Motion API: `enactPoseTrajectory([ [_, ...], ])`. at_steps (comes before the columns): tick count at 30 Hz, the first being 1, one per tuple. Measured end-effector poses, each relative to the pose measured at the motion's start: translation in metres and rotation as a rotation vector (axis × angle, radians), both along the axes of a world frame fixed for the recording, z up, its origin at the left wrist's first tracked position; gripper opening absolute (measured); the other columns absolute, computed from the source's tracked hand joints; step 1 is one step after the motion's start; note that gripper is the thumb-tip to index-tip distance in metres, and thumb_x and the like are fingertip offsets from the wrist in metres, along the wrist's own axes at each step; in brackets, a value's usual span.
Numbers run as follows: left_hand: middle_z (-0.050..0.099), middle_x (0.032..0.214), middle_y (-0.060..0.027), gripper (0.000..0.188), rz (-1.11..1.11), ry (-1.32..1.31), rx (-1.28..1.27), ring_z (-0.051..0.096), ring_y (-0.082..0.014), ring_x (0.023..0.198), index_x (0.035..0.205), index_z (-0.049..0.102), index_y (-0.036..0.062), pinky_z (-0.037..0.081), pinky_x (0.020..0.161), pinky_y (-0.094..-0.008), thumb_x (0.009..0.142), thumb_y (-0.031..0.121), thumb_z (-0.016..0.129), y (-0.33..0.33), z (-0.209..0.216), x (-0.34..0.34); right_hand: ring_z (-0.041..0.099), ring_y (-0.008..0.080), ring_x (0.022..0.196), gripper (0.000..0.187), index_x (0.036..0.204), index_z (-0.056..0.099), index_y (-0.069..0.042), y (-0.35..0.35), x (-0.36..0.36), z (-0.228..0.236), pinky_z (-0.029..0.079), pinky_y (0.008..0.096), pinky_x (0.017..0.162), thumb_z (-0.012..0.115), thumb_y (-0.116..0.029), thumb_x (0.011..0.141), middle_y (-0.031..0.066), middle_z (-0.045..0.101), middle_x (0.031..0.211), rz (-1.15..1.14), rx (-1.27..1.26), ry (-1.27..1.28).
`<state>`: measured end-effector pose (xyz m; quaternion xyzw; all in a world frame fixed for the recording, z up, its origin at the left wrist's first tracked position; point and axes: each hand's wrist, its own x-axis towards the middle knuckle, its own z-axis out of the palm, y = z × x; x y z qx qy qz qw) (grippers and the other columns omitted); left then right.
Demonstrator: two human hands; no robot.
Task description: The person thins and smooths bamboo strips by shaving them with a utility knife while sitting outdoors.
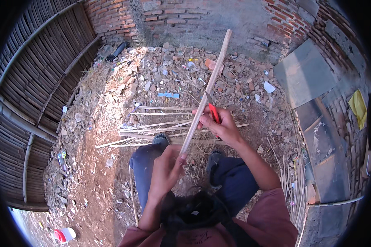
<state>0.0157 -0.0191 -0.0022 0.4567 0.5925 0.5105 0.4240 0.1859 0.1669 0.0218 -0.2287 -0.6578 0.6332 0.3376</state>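
- One pale strip (210, 82) slants above the ground (97, 185), its near end pinched between our left hand's (167, 168) fingers and thumb.
- Our right hand (227, 129) clasps a red-handled knife (213, 112), its blade against the strip.
- Beyond, we see loose strips (137, 135) lying well short of the ground's far edge.
- There, a brick wall (175, 20) rises.

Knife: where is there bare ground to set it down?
Barest is the dirt between the tub and left leg, though small bits dot it. Crowded: strips lie ahead of the shoes; rubble spreads before the brick wall.
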Motion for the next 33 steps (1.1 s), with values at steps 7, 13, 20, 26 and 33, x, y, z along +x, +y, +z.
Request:
enactPoseTrajectory([
  [7, 0.073, 0.094, -0.0087, 0.032, -0.062, -0.058, 0.039, 0.071, -0.0123, 0.074, 0.135, 0.056, -0.0035, 0.059, 0.065, -0.0274, 0.108, 0.009, 0.065, -0.017, -0.019, 0.004, 0.039, -0.0011, 0.052, 0.032, 0.127, 0.07, 0.003, 0.012, 0.003, 0.002, 0.028, 0.0206, 0.047, 0.072, -0.019, 0.104, 0.0048, 0.069, 0.087, -0.194, 0.013, 0.025],
  [13, 0.066, 0.079, -0.0057, 0.022, -0.219, -0.119, -0.22, 0.064, -0.0096, 0.071, 0.119, 0.063, -0.0019, 0.051, 0.063, -0.0286, 0.108, 0.016, 0.066, -0.043, -0.032, -0.015, 0.036, -0.001, 0.05, 0.031, 0.129, 0.072, -0.003, 0.027, 0.013, 0.006, 0.026, 0.0207, 0.046, 0.07, -0.023, 0.106, 0.0017, 0.07, 0.087, -0.286, -0.107, 0.073],
  [20, 0.055, 0.073, -0.003, 0.022, -0.003, 0.0, -0.057, 0.048, -0.0087, 0.07, 0.104, 0.061, 0.0008, 0.042, 0.063, -0.0309, 0.107, 0.022, 0.067, -0.015, -0.017, -0.009, 0.056, 0.0062, 0.069, 0.04, 0.14, 0.059, -0.003, 0.006, 0.002, -0.006, 0.044, 0.0266, 0.064, 0.061, -0.03, 0.11, 0.0032, 0.07, 0.091, -0.211, 0.11, -0.063],
  [26, 0.057, 0.08, 0.0051, 0.018, -0.009, -0.135, 0.005, 0.048, -0.0027, 0.074, 0.104, 0.06, 0.0047, 0.04, 0.064, -0.0227, 0.102, 0.015, 0.076, 0.006, 0.004, -0.006, 0.079, 0.028, 0.085, 0.032, 0.12, 0.066, -0.002, -0.03, -0.004, -0.004, 0.06, 0.0364, 0.072, 0.074, -0.027, 0.102, 0.0157, 0.076, 0.097, -0.157, 0.728, -0.233],
  [33, 0.059, 0.086, 0.006, 0.025, 0.008, -0.306, 0.094, 0.051, 0.0004, 0.077, 0.113, 0.061, 0.0024, 0.041, 0.065, -0.0182, 0.097, 0.006, 0.08, 0.015, 0.021, -0.004, 0.077, 0.0265, 0.076, 0.032, 0.112, 0.072, -0.007, -0.037, -0.016, -0.013, 0.06, 0.0375, 0.063, 0.083, -0.028, 0.091, 0.009, 0.077, 0.095, -0.132, 0.949, -0.12],
])
